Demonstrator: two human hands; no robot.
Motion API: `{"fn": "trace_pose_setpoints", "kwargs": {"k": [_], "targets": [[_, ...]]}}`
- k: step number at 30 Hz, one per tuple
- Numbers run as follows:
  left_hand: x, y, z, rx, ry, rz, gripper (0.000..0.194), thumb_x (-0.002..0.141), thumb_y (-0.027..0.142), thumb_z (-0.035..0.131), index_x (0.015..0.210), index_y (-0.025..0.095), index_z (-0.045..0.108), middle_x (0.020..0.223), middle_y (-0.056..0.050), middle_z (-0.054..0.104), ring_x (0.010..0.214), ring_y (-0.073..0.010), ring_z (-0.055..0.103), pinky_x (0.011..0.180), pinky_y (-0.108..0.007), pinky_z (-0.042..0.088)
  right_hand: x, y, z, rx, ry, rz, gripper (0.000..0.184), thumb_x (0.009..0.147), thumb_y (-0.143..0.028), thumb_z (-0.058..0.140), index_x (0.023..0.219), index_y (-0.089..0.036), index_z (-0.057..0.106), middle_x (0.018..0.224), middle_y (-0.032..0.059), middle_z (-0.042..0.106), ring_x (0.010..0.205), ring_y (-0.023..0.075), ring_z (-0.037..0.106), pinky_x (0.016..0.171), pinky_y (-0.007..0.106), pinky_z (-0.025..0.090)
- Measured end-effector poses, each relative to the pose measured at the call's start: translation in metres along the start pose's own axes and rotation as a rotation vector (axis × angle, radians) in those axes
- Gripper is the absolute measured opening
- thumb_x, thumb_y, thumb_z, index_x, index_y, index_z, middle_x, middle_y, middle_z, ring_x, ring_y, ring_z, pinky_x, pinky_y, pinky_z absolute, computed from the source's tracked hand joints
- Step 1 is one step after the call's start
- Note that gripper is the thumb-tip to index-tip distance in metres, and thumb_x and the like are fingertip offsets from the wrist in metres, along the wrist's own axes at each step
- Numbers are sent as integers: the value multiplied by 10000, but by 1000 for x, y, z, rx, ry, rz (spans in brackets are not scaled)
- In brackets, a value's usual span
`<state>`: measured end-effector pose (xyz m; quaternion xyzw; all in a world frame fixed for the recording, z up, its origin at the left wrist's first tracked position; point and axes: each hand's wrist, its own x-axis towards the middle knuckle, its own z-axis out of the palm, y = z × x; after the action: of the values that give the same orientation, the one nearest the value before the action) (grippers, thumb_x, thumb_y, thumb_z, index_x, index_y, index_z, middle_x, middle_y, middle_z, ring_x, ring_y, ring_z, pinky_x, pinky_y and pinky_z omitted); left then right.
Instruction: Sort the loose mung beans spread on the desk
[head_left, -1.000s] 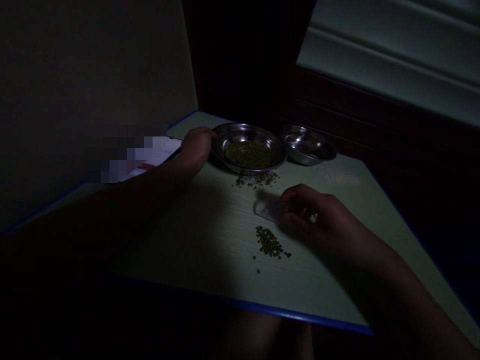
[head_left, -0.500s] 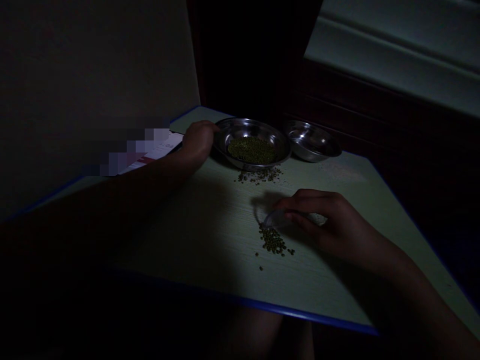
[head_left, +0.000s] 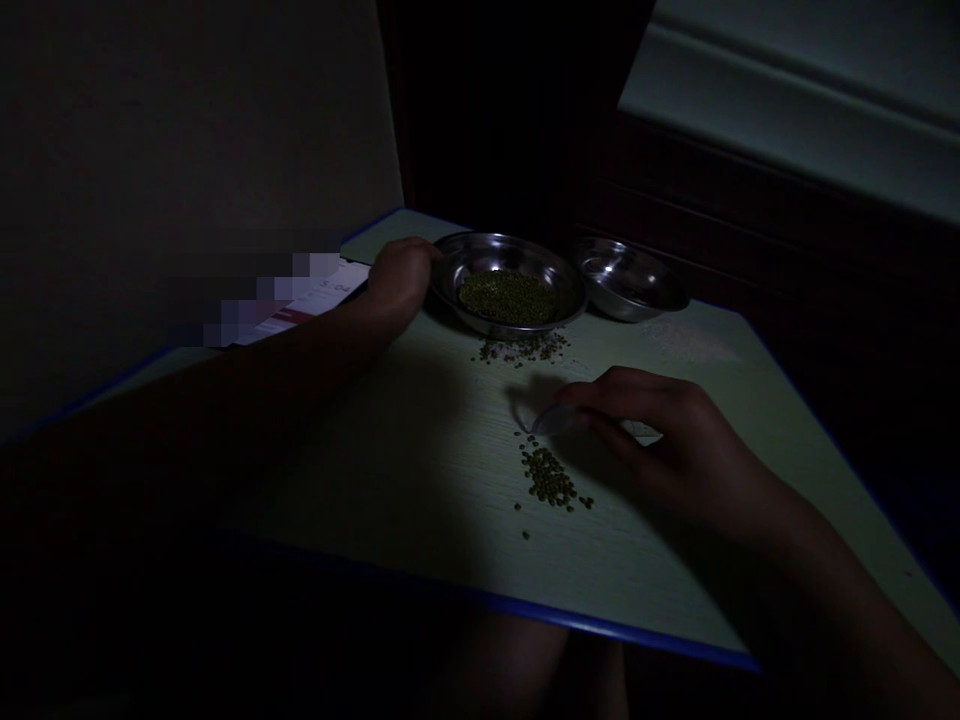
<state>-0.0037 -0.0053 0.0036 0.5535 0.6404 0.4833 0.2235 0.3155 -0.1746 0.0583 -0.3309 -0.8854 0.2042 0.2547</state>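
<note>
My left hand [head_left: 403, 278] grips the left rim of a shiny metal bowl [head_left: 562, 272]. Green beans [head_left: 506, 297], which look like mung beans, cover the bottom of that bowl. My right hand [head_left: 652, 420] is closed, thumb and fingers pinching a small clear plastic scoop [head_left: 553, 420]; its exact shape is hard to make out in the dim light. Just nearer than the scoop's edge lies a small pile of green beans [head_left: 550, 478] on the table, with a few stray ones around it. More loose beans [head_left: 521, 348] mixed with pale bits lie before the bowl.
A second metal bowl [head_left: 630, 285] stands right of the first. Pale grains [head_left: 690, 340] are spread on the table near it. A lit screen [head_left: 315, 300], partly blurred out, lies at the left by the wall. The pale table [head_left: 420, 470] has a blue edge.
My right hand and the scoop have shifted slightly away from me, off the pile's far end; a few beans there now lie apart. The left hand still grips the bowl.
</note>
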Motion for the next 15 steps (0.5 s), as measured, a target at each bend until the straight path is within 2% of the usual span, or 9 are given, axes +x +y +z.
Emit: {"fn": "trace_pose_setpoints", "kwargs": {"k": [4,9,15], "targets": [[-2,3,0,12,7,-7,217,970,124,612,991,169,824,1441,-178,907,1417,-338,757,1240,-403,571,0,-3,0,9,-14,-53,404,1120,-49,672,1225,-252,1005,1094,93,958,902,218,879,873,309,699],[-3,4,0,-22,4,-12,217,992,103,616,980,157,826,1473,-183,902,1446,-340,770,1279,-420,562,0,-2,1,-5,-42,-63,424,1116,-38,674,1264,-262,1003,1125,102,969,953,235,902,893,327,706],[4,-4,2,10,23,-16,242,962,125,643,963,221,866,1349,-81,925,1472,-334,789,1299,-425,576,-1,-1,6,-30,-23,-75,405,1147,-83,670,1299,-256,1002,1106,103,953,974,245,887,861,339,689]]}}
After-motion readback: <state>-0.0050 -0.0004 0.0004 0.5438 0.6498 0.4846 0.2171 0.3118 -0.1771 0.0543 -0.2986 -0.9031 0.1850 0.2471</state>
